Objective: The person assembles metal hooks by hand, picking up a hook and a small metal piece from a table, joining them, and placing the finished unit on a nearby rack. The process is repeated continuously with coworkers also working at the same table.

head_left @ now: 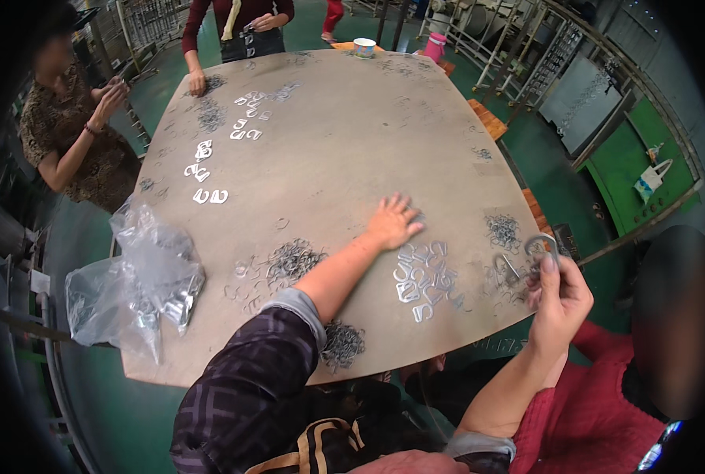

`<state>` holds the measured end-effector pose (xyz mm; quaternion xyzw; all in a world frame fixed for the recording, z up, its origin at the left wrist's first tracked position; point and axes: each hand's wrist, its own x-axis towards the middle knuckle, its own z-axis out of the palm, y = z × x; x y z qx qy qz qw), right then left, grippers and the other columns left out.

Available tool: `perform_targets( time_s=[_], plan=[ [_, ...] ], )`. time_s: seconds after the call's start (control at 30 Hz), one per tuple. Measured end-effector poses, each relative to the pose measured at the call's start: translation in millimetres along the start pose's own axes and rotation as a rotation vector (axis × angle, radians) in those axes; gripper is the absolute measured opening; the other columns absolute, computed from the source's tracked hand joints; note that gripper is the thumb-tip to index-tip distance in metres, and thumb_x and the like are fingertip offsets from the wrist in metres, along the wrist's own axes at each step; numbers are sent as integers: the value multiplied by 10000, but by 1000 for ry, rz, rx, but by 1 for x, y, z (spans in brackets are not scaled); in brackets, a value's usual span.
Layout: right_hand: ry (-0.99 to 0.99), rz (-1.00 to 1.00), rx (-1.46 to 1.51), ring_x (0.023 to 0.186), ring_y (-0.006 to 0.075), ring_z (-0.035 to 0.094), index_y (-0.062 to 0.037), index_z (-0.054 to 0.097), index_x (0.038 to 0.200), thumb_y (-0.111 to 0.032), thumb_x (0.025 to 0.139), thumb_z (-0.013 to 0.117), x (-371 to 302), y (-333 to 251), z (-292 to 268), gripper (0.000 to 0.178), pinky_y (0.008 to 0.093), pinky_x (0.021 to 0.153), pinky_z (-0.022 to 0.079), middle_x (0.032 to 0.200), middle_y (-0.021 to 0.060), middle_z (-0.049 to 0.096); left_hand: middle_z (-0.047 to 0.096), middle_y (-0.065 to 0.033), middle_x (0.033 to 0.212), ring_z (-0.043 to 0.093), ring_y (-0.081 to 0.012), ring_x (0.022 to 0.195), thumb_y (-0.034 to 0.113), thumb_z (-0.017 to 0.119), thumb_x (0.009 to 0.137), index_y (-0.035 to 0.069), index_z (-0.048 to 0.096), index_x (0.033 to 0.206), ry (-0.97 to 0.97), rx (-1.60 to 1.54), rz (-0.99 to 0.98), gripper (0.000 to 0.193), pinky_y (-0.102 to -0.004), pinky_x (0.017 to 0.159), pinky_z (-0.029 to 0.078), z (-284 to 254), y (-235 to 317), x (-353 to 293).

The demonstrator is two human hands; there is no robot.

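Observation:
My left hand (394,224) lies on the tan table (321,158) with its fingers spread, at the far end of a cluster of shiny flat metal hook-shaped pieces (425,276). Raised over the table's right edge, my right hand (559,296) pinches a curved metal hook (548,240) between thumb and fingers. Just left of that hand are loose small metal pieces (504,272), and a heap of small wire clips (503,230) lies beyond them. Two darker heaps of small wire clips, one larger (293,261) and one near the front edge (342,345), lie by my left forearm.
A clear plastic bag (151,268) sits at the table's left corner. More shiny pieces (210,195) lie in groups farther back. Co-workers stand at the left (84,142) and far side (238,28); one in red (589,403) sits close at my right. A white tub (363,47) stands far back.

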<state>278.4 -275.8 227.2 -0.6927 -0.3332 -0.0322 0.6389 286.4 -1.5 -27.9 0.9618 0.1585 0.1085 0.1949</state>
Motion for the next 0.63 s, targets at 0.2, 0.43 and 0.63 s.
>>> perform_targets(
  time_s=[0.2,0.43,0.63],
  plan=[
    [-68,57,-59,579,67,562,52,639,925,-60,924,615,-62,-30,-26,115,176,513,434,728,53,639,325,-174,1507,190,-382,1433,506,365,983,107,502,1364,-28,-190,-74,568,-545,1154,154,22,80,-74],
    [-191,263,44,614,78,594,42,640,919,-58,916,625,-144,-31,-61,101,195,560,468,726,45,636,675,-176,1041,655,-334,941,159,568,852,17,705,923,180,-25,-20,210,-392,849,529,-41,16,-103],
    [-294,325,35,651,106,630,56,651,950,-18,897,616,-198,-5,-74,97,207,597,494,764,73,666,707,-104,905,644,-345,930,168,586,814,53,702,750,-230,626,271,175,-350,823,534,-53,-6,-121]
  ],
)
